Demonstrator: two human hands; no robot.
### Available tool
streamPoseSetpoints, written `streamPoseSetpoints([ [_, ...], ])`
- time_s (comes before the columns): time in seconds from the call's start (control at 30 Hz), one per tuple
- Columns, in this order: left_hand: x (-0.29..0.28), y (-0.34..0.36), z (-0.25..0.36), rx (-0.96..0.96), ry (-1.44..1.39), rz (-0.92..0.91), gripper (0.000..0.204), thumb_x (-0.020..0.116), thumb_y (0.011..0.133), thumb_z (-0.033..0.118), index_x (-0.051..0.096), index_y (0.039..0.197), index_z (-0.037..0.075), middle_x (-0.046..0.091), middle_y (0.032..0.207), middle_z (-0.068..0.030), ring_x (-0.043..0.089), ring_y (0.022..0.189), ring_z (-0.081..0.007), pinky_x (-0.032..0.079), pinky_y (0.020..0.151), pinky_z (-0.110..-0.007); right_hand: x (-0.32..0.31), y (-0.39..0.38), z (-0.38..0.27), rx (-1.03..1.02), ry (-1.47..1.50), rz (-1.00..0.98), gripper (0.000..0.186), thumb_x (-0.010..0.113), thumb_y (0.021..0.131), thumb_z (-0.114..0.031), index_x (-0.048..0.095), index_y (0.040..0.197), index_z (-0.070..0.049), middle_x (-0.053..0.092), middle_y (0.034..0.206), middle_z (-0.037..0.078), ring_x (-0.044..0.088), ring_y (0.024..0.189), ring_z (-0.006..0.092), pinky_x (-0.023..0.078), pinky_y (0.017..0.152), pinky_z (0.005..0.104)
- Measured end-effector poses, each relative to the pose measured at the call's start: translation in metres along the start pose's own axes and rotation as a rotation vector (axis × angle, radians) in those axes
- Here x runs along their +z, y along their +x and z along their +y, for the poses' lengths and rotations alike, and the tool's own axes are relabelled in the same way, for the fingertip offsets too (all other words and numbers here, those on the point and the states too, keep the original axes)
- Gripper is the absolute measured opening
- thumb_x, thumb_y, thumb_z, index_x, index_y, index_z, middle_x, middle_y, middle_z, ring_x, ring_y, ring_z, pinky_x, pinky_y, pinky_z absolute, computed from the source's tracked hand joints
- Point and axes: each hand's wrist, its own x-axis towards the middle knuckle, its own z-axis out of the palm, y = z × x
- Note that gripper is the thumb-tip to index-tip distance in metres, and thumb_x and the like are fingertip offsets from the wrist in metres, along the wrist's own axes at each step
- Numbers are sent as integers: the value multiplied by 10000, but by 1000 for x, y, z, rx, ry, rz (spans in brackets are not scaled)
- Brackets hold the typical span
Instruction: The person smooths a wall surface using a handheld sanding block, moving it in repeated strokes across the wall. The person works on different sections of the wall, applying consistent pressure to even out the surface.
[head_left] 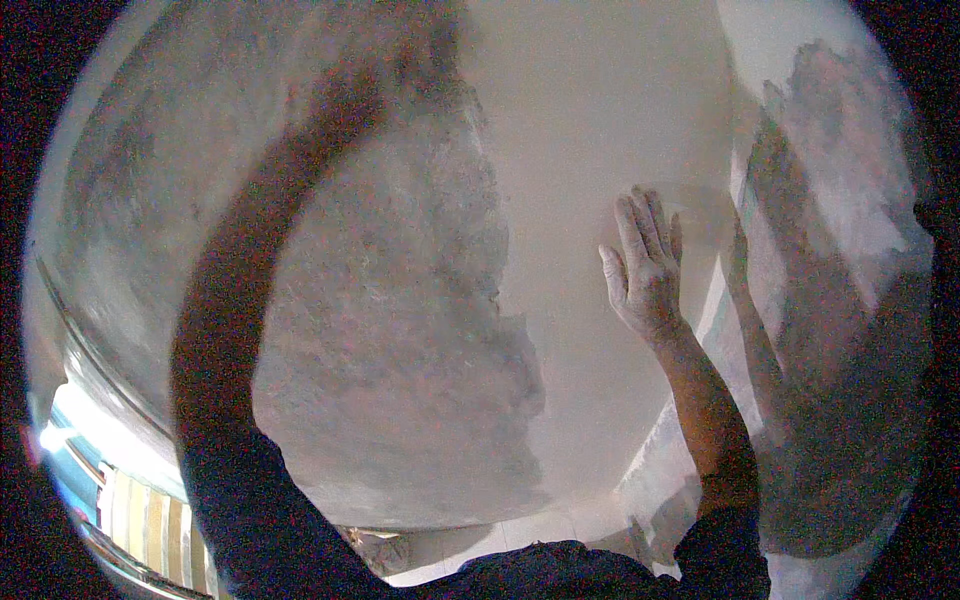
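My left hand [355, 95] is raised high on the grey, mottled patch [390, 290] of a plastered wall; it is dark and smeared, so its fingers and anything in them cannot be made out. My right hand [645, 255], whitened with dust, is open with fingers extended, on or just over the smooth, paler plaster band [585, 130] right of the patch. Whether it touches the surface I cannot tell. The ragged border of the mottled patch runs between my two hands.
An adjoining surface [830, 380] with mottled patches and shadows meets the plaster along a pale edge at the right. At lower left is a bright opening with slatted railing [150, 530] and blue beyond. A pale tiled floor [530, 540] shows along the bottom.
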Motion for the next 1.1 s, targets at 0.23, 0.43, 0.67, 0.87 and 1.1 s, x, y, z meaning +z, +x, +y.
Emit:
streamPoseSetpoints([
  [0.23, 3, 24, 14, -73, 20, 65, 504, 610, 982, 336, 551, 1460, 186, 537, 1527, -33, 440, 1456, -276, 294, 1234, -505, -19, -31, 13, 169, 112, -26, 625, 644, 980, -202, 423, 1533, -14, 448, 1564, 237, 404, 1460, 429, 246, 1199, 604],
  [0.43, -6, -16, 36, 98, -45, -148, 474, 583, 1001, 307, 552, 1454, 170, 523, 1535, -53, 429, 1460, -294, 283, 1237, -506, -46, -66, 9, 266, 105, -150, 597, 575, 1016, -180, 377, 1544, 17, 444, 1557, 239, 417, 1437, 433, 263, 1202, 581],
  [0.67, 4, 77, -50, -182, 96, 136, 453, 562, 1018, 280, 554, 1450, 142, 519, 1532, -81, 420, 1460, -326, 279, 1231, -524, -86, -60, 4, 318, 145, -124, 609, 636, 976, -160, 420, 1524, -6, 448, 1568, 221, 400, 1454, 421, 251, 1218, 537],
  [0.87, 5, 1, 72, 78, 282, 9, 468, 568, 1014, 277, 537, 1466, 160, 503, 1557, -44, 397, 1485, -302, 259, 1241, -527, -212, -94, -7, 360, 57, 330, 457, 532, 1000, -65, 508, 1451, 4, 573, 1433, 182, 505, 1336, 358, 372, 1150, 442],
  [1.1, -17, 57, -33, -169, 95, 52, 414, 559, 1025, 285, 591, 1426, 188, 533, 1524, -74, 408, 1472, -314, 284, 1221, -540, -239, -145, 2, 359, -216, 648, 444, 544, 999, -93, 508, 1433, -6, 587, 1328, 201, 518, 1192, 351, 400, 1035, 444],
])
